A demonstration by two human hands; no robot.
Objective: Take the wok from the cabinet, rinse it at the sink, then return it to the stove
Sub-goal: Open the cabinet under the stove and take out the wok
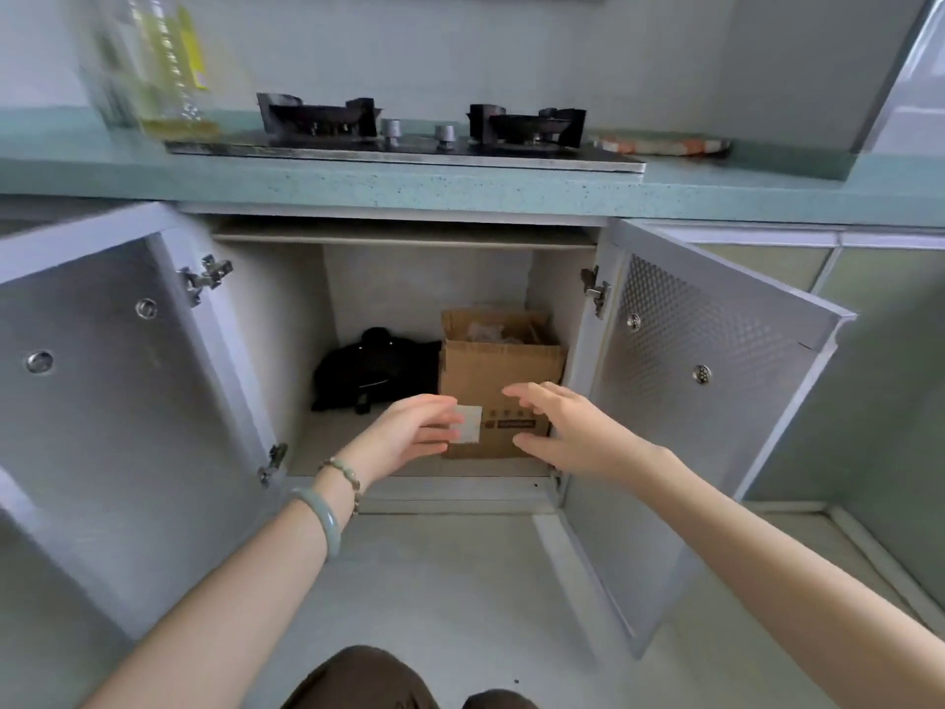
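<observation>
The step in hand is to take out the wok (368, 371), which I judge to be the black, partly shadowed thing directly left of the cardboard box (503, 371), touching its left side or almost so; its shape is too dark to be sure. Both stand on the floor of the cabinet (424, 284), whose two doors are wide open, and the stove (404, 145) is on the counter straight above the box. To do this step well, I think the hands should either move to the left of the box and find a firm rim or handle before lifting, or first slide the box a little to the right to make room. The pull should then come straight out toward the person. The left hand (409, 427) is in front of the box's lower left corner, palm turned inward, fingers straight and lying loosely together, their tips over the white label (468, 424). The right hand (562, 427) is in front of the box's right part, fingers spread and slightly bent, thumb low. Neither hand holds anything; whether they touch the box I cannot tell. Both forearms are stretched forward, and the left wrist carries a bangle (322, 524).
</observation>
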